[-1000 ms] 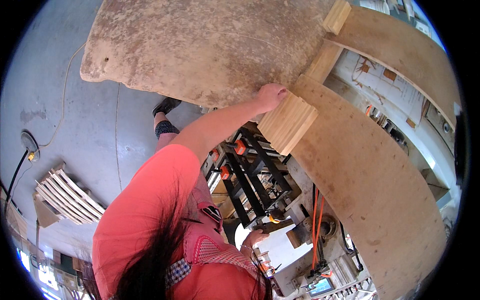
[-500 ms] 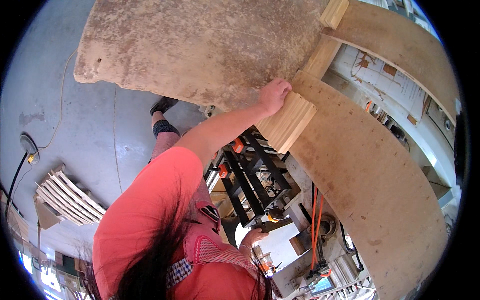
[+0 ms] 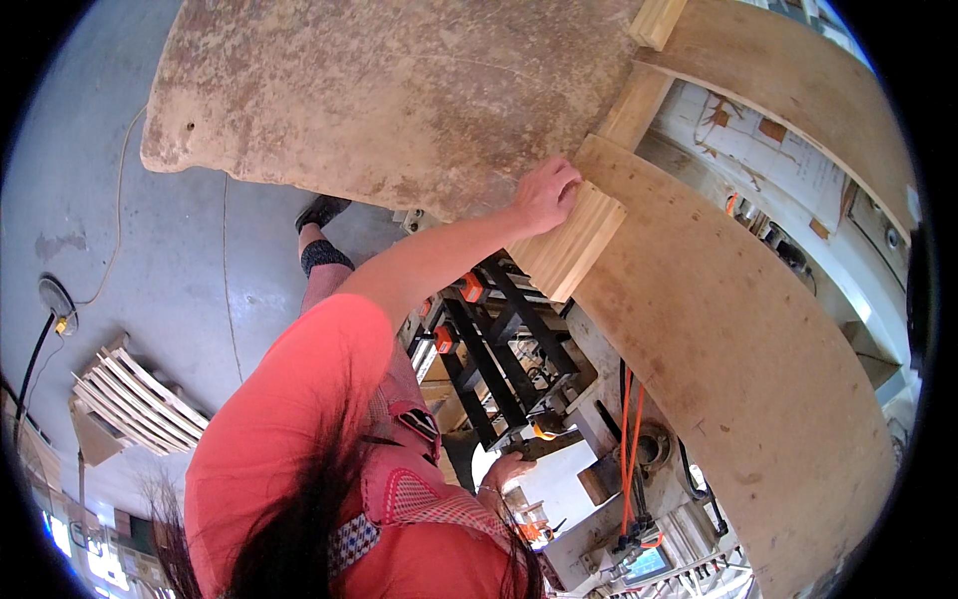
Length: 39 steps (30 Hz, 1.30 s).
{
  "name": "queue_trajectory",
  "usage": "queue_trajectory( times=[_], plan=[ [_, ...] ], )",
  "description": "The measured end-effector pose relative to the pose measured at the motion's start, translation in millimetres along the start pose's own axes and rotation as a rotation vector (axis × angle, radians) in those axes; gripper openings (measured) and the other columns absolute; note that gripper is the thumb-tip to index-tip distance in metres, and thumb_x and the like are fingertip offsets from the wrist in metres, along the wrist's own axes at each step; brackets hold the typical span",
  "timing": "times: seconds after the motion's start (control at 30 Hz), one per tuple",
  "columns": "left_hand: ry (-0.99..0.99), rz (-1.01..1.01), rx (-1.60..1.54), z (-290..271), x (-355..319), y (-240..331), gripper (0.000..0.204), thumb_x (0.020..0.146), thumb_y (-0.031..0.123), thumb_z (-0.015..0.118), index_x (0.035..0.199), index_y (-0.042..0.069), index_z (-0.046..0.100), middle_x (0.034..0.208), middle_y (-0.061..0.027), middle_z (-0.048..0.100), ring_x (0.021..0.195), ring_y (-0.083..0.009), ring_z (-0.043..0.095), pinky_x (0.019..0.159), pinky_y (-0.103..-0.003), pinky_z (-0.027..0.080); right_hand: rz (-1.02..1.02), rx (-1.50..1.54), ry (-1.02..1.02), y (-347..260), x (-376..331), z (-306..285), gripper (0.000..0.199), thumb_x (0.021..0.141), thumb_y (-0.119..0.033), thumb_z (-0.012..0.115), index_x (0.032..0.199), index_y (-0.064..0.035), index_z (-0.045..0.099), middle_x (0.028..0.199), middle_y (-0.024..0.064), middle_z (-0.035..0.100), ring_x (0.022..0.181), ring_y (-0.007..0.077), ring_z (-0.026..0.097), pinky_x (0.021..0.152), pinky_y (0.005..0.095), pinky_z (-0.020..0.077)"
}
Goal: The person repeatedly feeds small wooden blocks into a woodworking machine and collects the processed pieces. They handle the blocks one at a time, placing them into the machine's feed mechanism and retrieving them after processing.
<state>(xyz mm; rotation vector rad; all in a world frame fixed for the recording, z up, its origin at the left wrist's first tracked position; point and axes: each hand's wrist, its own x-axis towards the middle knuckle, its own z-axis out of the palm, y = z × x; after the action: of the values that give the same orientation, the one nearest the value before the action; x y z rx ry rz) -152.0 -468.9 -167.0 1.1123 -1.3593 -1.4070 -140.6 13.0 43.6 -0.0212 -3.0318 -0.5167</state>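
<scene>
My left hand (image 3: 549, 196) comes in from the left under a salmon-coloured sleeve. Its fingers are curled over the upper end of a pale block of wooden strips (image 3: 574, 245), laid side by side and lying between two brown boards. Low in the middle, close to my apron, part of my right hand (image 3: 512, 467) shows beside the machine's black frame (image 3: 489, 349). Its fingers point right, and whatever they touch is too small to make out.
A worn brown board (image 3: 379, 90) spans the top. Curved brown boards (image 3: 738, 369) run down the right side, with another wooden stack (image 3: 657, 22) beyond. Orange hoses (image 3: 631, 449) hang below. Slatted wood pieces (image 3: 140, 399) and a cable (image 3: 121, 220) lie on the grey floor.
The view has shifted slightly, so the boards and block sit a little farther left. My left hand stays at the block's end, and my right hand keeps its place low in the middle.
</scene>
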Motion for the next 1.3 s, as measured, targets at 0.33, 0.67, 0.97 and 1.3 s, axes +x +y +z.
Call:
queue_trajectory(
  times=[0.33,0.67,0.97,1.3],
  plan=[
    [-0.048,-0.153,0.049,-3,-7,17,0.025,0.081,0.021,0.062,0.101,0.007,0.056,0.104,-0.0107,0.054,0.098,-0.0307,0.055,0.081,-0.041,0.047,0.045,0.018,-0.048,-5,0,-3,0.056,0.086,-0.015,0.04,0.133,0.0103,0.022,0.117,0.0354,0.046,0.1,0.0492,0.049,0.087,0.0549,0.0391],
    [-0.099,0.152,0.092,-9,-1,27,0.028,0.081,0.004,0.057,0.108,0.012,0.056,0.102,-0.009,0.056,0.094,-0.0309,0.057,0.075,-0.039,0.049,0.027,0.062,-0.05,-3,0,-2,0.058,0.088,-0.016,0.04,0.135,0.0116,0.02,0.12,0.0362,0.043,0.105,0.0476,0.048,0.092,0.0521,0.0378],
    [-0.151,-0.254,-0.058,-9,-41,87,0.034,0.081,0.012,0.061,0.113,0.004,0.054,0.101,-0.0125,0.058,0.081,-0.0257,0.061,0.072,-0.035,0.05,0.064,0.231,-0.055,-4,-6,1,0.056,0.087,-0.014,0.041,0.134,0.0096,0.022,0.121,0.0358,0.043,0.105,0.048,0.048,0.089,0.0536,0.0386],
    [-0.077,-0.373,0.17,9,-67,104,0.037,0.07,0.02,0.073,0.098,0.003,0.055,0.09,-0.0132,0.06,0.08,-0.0272,0.061,0.071,-0.037,0.049,-0.02,0.267,0.043,-16,-9,6,0.058,0.09,-0.017,0.041,0.135,0.0125,0.019,0.128,0.0348,0.039,0.107,0.0444,0.05,0.088,0.0494,0.0425]
  ],
)
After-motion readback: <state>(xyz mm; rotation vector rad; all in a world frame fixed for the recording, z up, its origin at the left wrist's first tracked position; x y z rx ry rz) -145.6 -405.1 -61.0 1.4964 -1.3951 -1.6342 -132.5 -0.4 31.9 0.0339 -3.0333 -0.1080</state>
